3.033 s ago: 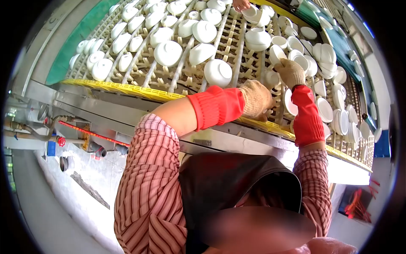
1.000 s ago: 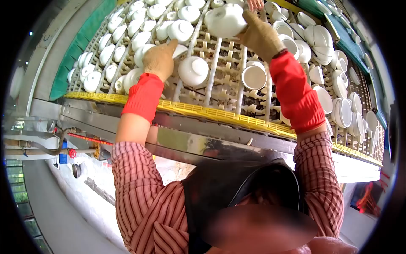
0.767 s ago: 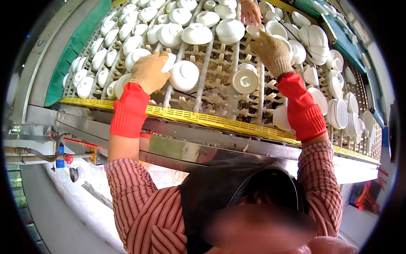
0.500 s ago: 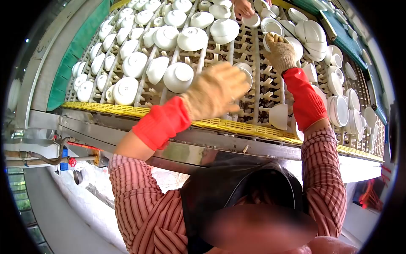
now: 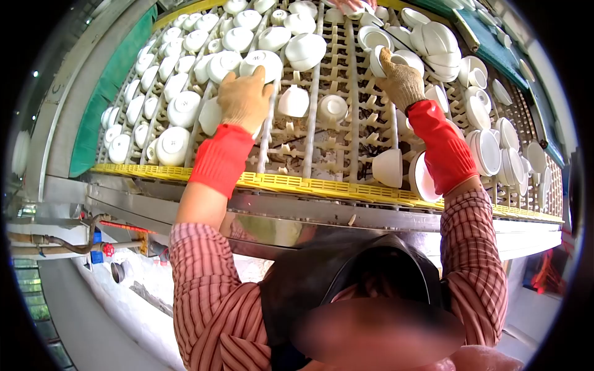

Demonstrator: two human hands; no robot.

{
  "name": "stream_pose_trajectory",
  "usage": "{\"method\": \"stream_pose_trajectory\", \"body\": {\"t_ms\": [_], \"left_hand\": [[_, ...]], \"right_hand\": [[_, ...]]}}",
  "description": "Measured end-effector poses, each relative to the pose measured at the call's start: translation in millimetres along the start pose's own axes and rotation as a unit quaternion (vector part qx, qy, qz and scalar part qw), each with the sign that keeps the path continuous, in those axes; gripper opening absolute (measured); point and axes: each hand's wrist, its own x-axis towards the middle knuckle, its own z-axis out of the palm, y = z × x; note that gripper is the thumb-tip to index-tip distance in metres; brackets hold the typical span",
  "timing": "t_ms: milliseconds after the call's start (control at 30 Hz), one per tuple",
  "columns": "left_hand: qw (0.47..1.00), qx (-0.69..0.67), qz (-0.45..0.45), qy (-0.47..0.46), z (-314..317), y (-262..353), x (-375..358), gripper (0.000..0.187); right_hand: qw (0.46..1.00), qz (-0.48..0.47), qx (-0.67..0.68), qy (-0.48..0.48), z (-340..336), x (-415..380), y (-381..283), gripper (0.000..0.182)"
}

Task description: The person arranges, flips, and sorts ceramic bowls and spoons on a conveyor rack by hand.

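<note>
My left hand (image 5: 244, 99), in a tan glove with a red cuff, lies over the belt with its fingers apart, at the near edge of an upturned white bowl (image 5: 261, 60). Another white bowl (image 5: 210, 116) is partly hidden beside it. My right hand (image 5: 401, 80), gloved alike, has its fingers closed on the rim of a small white bowl (image 5: 376, 63). Between my hands a white cup (image 5: 294, 102) and a small round dish (image 5: 334, 108) rest on the pegs. Below my right hand stands a white cup on its side (image 5: 388, 168).
Rows of white bowls cover the left of the pegged belt (image 5: 328, 154); tilted bowls and plates (image 5: 486, 153) stand on its right. A yellow edge strip (image 5: 297, 184) runs along the near side. Another person's hand (image 5: 354, 5) is at the top. Green curtains flank the belt.
My left hand has moved left from the middle, uncovering a cup and a small dish. My right hand has shifted slightly left with a small bowl. The belt's dishes have moved left.
</note>
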Motion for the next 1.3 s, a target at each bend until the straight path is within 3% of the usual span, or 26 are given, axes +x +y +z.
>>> {"method": "stream_pose_trajectory", "body": {"t_ms": [33, 100, 133, 300, 333, 400, 433, 467, 500, 567, 600, 633, 667, 733, 800, 833, 867, 933, 1000, 1067, 1200, 1233, 1267, 1300], "left_hand": [[0.999, -0.02, -0.026, -0.021, -4, 0, -1, 0.039], [0.997, -0.055, 0.026, 0.038, -12, -2, 0, 0.039], [0.999, -0.023, 0.035, 0.03, -9, -4, 4, 0.041], [0.997, 0.082, 0.015, -0.006, 46, -29, 29, 0.066], [0.991, 0.093, -0.039, -0.083, 41, -25, 38, 0.079], [0.979, 0.161, -0.005, -0.128, 20, -17, 54, 0.071], [0.973, 0.176, 0.009, -0.152, 15, -15, 60, 0.069], [0.978, 0.178, 0.029, -0.109, 22, -16, 63, 0.054], [0.969, 0.194, 0.046, -0.143, 24, -13, 68, 0.05], [0.948, 0.227, 0.078, -0.211, 8, 6, 80, 0.045], [0.962, 0.174, 0.049, -0.206, 7, 11, 87, 0.044], [0.973, 0.125, 0.031, -0.191, 4, 19, 97, 0.044], [0.981, 0.076, 0.013, -0.176, 1, 27, 107, 0.045], [0.99, 0.02, -0.008, -0.139, 9, 44, 125, 0.05], [0.995, 0.004, -0.009, -0.097, 24, 60, 144, 0.057], [0.996, 0.0, -0.008, -0.094, 30, 65, 151, 0.06], [0.996, -0.006, -0.009, -0.09, 36, 69, 158, 0.063], [0.994, -0.032, -0.032, -0.097, 50, 71, 165, 0.071], [0.991, -0.072, -0.03, -0.108, 77, 66, 174, 0.075], [0.99, -0.058, -0.016, -0.126, 86, 67, 178, 0.08], [0.994, 0.041, -0.026, -0.103, 84, 63, 185, 0.06], [0.998, 0.042, 0.025, -0.051, 105, 39, 193, 0.051], [0.999, 0.023, 0.011, -0.019, 109, 20, 194, 0.049], [1.0, 0.004, 0.0, 0.012, 110, 7, 198, 0.048]], "right_hand": [[1.0, -0.014, 0.011, 0.026, 2, -2, 2, 0.081], [0.996, -0.048, 0.029, 0.073, 6, -4, 5, 0.07], [0.993, -0.058, 0.045, 0.096, -6, -9, -2, 0.056], [0.996, -0.061, 0.04, -0.046, -32, -14, -11, 0.048], [0.994, -0.083, 0.056, -0.046, -36, -20, -12, 0.046], [0.982, -0.109, 0.118, -0.095, -53, -32, -16, 0.044], [0.981, -0.12, 0.138, -0.072, -51, -34, -18, 0.042], [0.973, -0.107, 0.183, -0.092, -53, -36, -17, 0.037], [0.963, -0.093, 0.228, -0.11, -55, -37, -16, 0.031], [0.935, -0.27, 0.223, 0.057, -39, -24, 1, 0.025], [0.9, -0.354, 0.216, 0.137, -28, -15, 9, 0.023], [0.899, -0.32, 0.209, 0.214, -23, -5, 8, 0.045], [0.906, -0.276, 0.222, 0.233, -22, 3, 1, 0.044], [0.924, -0.205, 0.238, 0.219, -26, 9, -12, 0.042], [0.924, -0.22, 0.241, 0.2, -11, 9, -12, 0.037], [0.924, -0.231, 0.24, 0.189, -6, 11, -12, 0.035], [0.947, -0.283, 0.079, 0.133, -22, -2, -17, 0.025], [0.923, -0.347, 0.09, 0.14, -10, -24, -12, 0.024], [0.963, -0.244, 0.113, -0.003, -30, -61, -25, 0.031], [0.98, -0.14, -0.019, -0.141, -33, -74, -25, 0.038], [0.98, -0.113, 0.113, -0.116, -52, -79, -4, 0.035], [0.966, -0.057, 0.224, -0.117, -62, -77, 3, 0.034], [0.936, -0.002, 0.334, -0.106, -72, -76, 10, 0.032], [0.844, 0.126, 0.509, -0.111, -74, -69, 19, 0.033]]}}
